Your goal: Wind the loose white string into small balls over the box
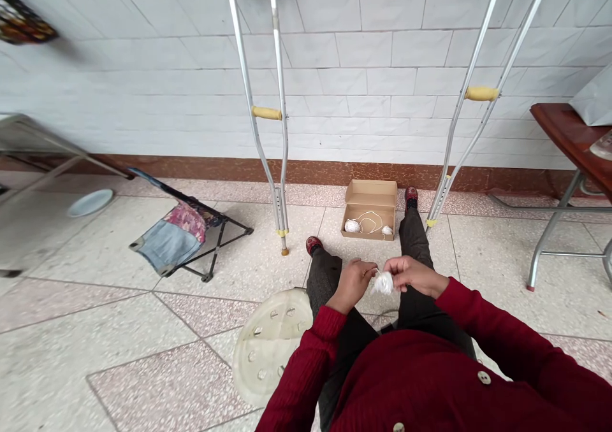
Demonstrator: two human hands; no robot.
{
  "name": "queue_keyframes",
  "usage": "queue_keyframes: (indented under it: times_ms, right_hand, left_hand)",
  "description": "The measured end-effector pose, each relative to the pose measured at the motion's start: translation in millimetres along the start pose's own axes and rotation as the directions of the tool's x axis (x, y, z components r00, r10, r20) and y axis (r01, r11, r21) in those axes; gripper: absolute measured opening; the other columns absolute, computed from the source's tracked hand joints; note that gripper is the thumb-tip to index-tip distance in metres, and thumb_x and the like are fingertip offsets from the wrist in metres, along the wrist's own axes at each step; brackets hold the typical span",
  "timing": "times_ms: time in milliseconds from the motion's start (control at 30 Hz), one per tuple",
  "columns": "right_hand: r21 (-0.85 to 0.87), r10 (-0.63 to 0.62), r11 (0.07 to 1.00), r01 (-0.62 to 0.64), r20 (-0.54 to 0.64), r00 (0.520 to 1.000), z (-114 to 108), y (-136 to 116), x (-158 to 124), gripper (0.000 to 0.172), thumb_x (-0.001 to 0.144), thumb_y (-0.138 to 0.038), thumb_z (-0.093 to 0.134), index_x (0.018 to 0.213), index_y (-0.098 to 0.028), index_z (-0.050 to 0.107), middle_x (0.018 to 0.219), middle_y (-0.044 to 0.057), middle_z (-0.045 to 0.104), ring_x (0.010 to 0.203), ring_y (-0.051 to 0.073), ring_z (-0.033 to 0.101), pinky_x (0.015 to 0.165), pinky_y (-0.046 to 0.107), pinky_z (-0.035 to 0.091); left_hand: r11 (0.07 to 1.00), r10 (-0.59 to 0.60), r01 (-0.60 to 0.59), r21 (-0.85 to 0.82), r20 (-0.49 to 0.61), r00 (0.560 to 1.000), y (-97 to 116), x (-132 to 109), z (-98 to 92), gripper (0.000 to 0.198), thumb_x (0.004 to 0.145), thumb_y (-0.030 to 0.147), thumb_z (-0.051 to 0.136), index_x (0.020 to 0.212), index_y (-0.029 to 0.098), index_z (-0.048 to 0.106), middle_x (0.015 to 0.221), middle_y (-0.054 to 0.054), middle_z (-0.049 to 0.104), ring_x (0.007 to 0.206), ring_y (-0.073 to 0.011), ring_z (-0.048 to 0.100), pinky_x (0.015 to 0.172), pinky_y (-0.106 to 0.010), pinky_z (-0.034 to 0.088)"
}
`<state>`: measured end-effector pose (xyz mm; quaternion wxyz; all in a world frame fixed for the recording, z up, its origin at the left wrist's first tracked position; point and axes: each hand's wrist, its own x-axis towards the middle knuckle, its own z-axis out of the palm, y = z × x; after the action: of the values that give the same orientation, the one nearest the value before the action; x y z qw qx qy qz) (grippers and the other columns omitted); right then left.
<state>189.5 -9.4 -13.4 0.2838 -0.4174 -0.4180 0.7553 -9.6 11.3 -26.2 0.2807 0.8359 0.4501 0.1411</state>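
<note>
A small ball of white yarn (pixel 383 283) sits between my hands, above my lap. My right hand (pixel 410 274) grips it from the right, fingers curled over the top. My left hand (pixel 352 285) is close on the other side, its fingertips pinched on a thin white strand running to the ball. Further forward, past my knees, stands an open cardboard box (pixel 369 193). Inside it lie two more white yarn balls (pixel 352 226) and a loose white strand (pixel 367 222). Both balls are about the size of a small fist.
Two aluminium crutches (pixel 268 110) lean against the tiled wall on either side of the box. A low folding stool (pixel 189 228) stands left, a dark red table (pixel 574 132) right. A round plastic stool top (pixel 270 346) sits by my left knee.
</note>
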Motion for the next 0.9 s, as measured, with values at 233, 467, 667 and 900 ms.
queue_keyframes:
  times_ms: [233,467,667,900]
  right_hand:
    - [-0.329,-0.092,0.944,-0.038,-0.369,0.925,-22.0,30.4,24.4,0.011,0.055,-0.016,0.066,0.062,-0.018,0.058,0.048,-0.006,0.055,0.040,0.008,0.047,0.039,0.019,0.032]
    - [0.157,-0.125,0.959,0.234,-0.507,0.853,-10.1,3.3,34.3,0.024,0.056,-0.028,0.071,0.073,-0.018,0.059,0.060,-0.004,0.058,0.050,0.010,0.053,0.047,0.023,0.040]
    - [0.202,-0.052,0.975,0.090,-0.184,0.982,13.1,1.9,3.7,0.026,0.062,-0.021,0.070,0.087,-0.019,0.064,0.067,-0.003,0.061,0.051,0.008,0.050,0.049,0.021,0.035]
    - [-0.152,-0.120,0.984,0.093,-0.178,0.977,7.3,28.8,-1.3,0.027,0.060,-0.015,0.064,0.086,-0.019,0.064,0.060,-0.007,0.050,0.049,0.008,0.045,0.045,0.020,0.033]
  left_hand:
    - [0.968,0.076,-0.073,0.241,-0.006,0.997,23.0,10.3,-15.7,0.029,0.094,0.025,0.047,0.073,0.018,0.066,0.070,-0.005,0.067,0.071,-0.0173,0.061,0.095,-0.035,0.041]
    - [0.978,-0.109,0.117,-0.173,0.056,0.992,30.1,0.0,-1.7,0.037,0.094,0.030,0.044,0.066,0.018,0.066,0.063,0.001,0.065,0.064,-0.0130,0.058,0.065,-0.022,0.040]
    - [0.992,-0.110,0.111,-0.055,0.020,0.994,5.5,0.3,2.4,0.025,0.086,0.015,0.050,0.069,0.017,0.068,0.071,-0.003,0.068,0.072,-0.0165,0.062,0.071,-0.025,0.042]
    - [0.970,0.124,-0.141,0.198,0.093,0.988,-0.3,12.1,-17.0,0.029,0.093,0.025,0.052,0.067,0.018,0.064,0.067,-0.003,0.068,0.070,-0.0158,0.063,0.099,-0.035,0.038]
